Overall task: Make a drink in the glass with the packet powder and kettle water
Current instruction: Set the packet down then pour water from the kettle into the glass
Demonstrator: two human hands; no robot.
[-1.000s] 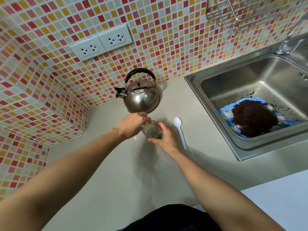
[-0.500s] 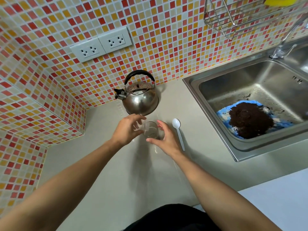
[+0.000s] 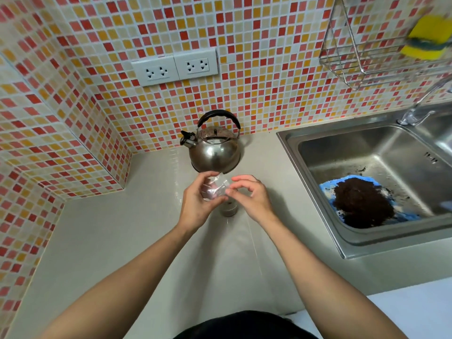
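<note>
Holding the packet above the glass

Tiled in red, orange and cream, the wall [image 3: 73, 99] meets a beige bench [image 3: 117, 231]. The left hand [image 3: 195, 204] and right hand [image 3: 252, 196] both pinch the clear packet [image 3: 215, 188] over the glass [image 3: 228, 209], before the kettle [image 3: 215, 150]. A steel sink [image 3: 367, 152] lies right.

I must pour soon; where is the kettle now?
The kettle stands on the counter against the tiled wall, behind both hands, left of the sink.
</note>
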